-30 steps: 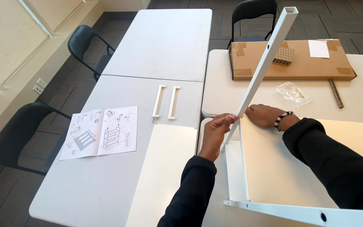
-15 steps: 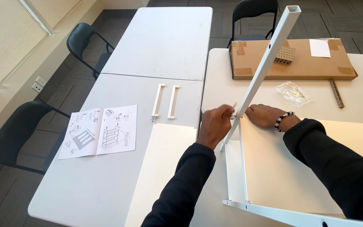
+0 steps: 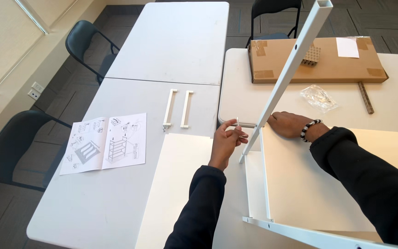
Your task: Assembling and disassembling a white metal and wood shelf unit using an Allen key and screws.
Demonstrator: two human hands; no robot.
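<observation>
My left hand pinches a small metal key-like tool just left of the white metal post, which leans up and away from the corner of a white shelf panel. My right hand rests flat on the far corner of that panel, beside the foot of the post; a beaded bracelet circles its wrist. A white metal rail runs along the panel's near edge. Both sleeves are dark.
Two short white bars lie on the left table beside an open instruction sheet. Another white panel lies at the near left. A cardboard box, a plastic bag of hardware and black chairs stand farther off.
My left hand has drawn slightly left, away from the post, and now holds the small tool upright in its fingertips. The right hand and post have stayed put.
</observation>
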